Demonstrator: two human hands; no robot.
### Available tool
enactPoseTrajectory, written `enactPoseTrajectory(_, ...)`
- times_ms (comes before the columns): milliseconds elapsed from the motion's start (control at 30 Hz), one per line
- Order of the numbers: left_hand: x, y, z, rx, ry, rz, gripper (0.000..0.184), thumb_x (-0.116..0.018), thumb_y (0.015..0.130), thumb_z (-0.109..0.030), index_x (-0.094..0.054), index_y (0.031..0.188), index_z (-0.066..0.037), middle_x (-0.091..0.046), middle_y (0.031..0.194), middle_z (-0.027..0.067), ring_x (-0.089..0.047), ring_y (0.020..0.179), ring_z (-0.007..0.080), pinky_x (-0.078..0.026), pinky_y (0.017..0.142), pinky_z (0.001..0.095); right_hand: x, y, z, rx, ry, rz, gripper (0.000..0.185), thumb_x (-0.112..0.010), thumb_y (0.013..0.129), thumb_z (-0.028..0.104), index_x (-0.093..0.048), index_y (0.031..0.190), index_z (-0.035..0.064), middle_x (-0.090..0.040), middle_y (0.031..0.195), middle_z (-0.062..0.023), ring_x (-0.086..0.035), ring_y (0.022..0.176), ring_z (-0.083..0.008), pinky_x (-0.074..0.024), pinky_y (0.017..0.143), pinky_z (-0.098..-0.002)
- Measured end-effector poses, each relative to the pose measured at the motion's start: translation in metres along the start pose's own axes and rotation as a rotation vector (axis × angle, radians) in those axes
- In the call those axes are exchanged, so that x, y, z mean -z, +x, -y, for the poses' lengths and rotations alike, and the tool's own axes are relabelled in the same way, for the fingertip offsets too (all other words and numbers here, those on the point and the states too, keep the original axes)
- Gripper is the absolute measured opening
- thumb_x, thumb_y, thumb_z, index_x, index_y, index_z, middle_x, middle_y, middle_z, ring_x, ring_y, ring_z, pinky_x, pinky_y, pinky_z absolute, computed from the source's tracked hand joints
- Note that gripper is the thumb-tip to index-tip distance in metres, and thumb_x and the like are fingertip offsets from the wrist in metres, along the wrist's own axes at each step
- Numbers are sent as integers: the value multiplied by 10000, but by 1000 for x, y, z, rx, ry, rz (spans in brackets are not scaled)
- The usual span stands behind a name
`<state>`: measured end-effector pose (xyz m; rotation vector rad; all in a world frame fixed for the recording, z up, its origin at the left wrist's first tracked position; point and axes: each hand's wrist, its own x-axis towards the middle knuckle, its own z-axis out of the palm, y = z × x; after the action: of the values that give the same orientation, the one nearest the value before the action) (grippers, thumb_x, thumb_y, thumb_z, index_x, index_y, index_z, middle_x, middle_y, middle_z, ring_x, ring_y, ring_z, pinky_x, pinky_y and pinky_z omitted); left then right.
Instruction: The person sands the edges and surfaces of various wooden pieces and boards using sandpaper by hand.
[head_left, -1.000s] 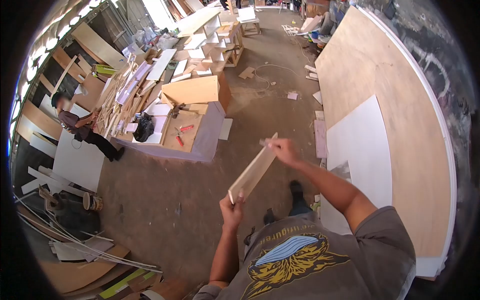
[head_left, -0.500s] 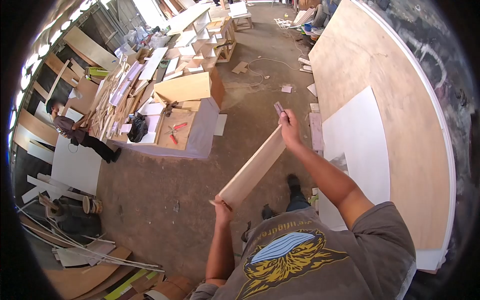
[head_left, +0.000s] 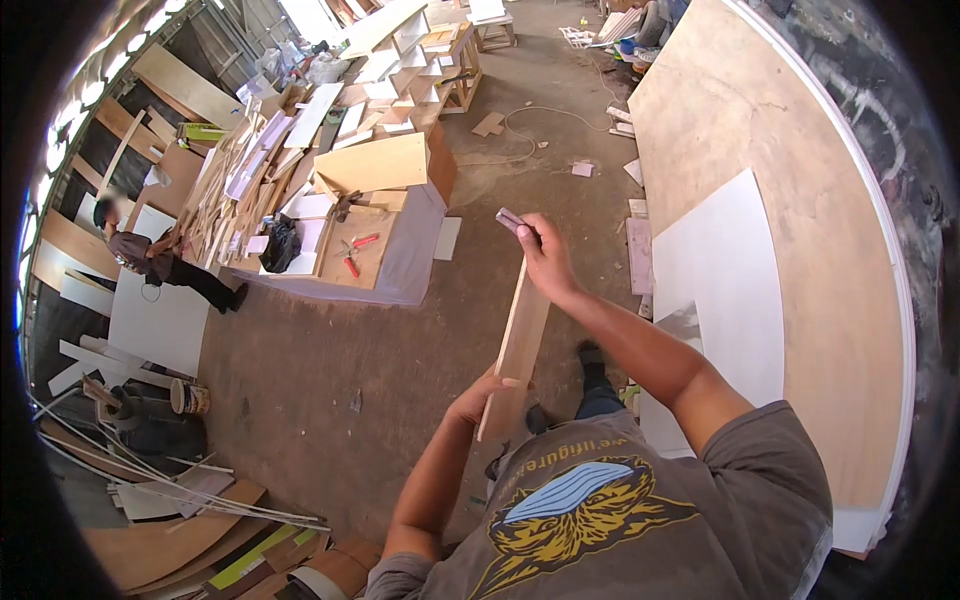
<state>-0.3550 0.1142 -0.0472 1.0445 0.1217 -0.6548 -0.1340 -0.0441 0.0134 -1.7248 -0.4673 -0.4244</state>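
A long narrow wooden board (head_left: 523, 325) slants steeply in front of my shirt. My left hand (head_left: 478, 398) is closed round its lower part, with the thumb lying across the face. At the upper end, my right hand (head_left: 548, 262) is closed on a small flat purplish-grey piece (head_left: 511, 219), whose tip sticks out past the fingers. Its exact kind is not clear. The right hand is at the board's top and covers it, so I cannot tell whether it also grips the wood.
A workbench (head_left: 370, 285) at the left bears wood strips, red-handled pliers (head_left: 350, 266) and a black plastic bag (head_left: 282, 243). A person (head_left: 150, 255) stands left of it. Large panels (head_left: 790, 200) lean at my right. A cord (head_left: 530, 110) crosses the floor, and a bucket (head_left: 188, 397) stands at lower left.
The board has swung to a steeper angle. My left hand has moved right and now grips farther up from its lower end. My right hand has shifted left with the small piece.
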Motion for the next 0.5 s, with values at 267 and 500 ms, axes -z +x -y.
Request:
enactPoseTrajectory(267, -15, 5, 18, -227, -43, -362, 1138, -737, 623, -277, -367, 1689, -129, -575, 1372, 82, -570, 1221, 225, -496, 988, 375, 49, -18, 17, 234, -133, 199, 300, -664, 1044, 111, -714, 1339, 79, -767, 1120, -167, -756, 922, -343, -589, 812, -416)
enactPoseTrajectory(500, -28, 0, 12, -333, 134, -417, 1223, -734, 579, -217, -323, 1727, -126, -438, 1662, 84, -430, 1470, 221, -334, 1184, 348, 49, -51, 38, 188, -191, 564, 456, -667, 1004, 91, -704, 1441, 217, -707, 912, -140, -711, 765, -340, -576, 690, -446)
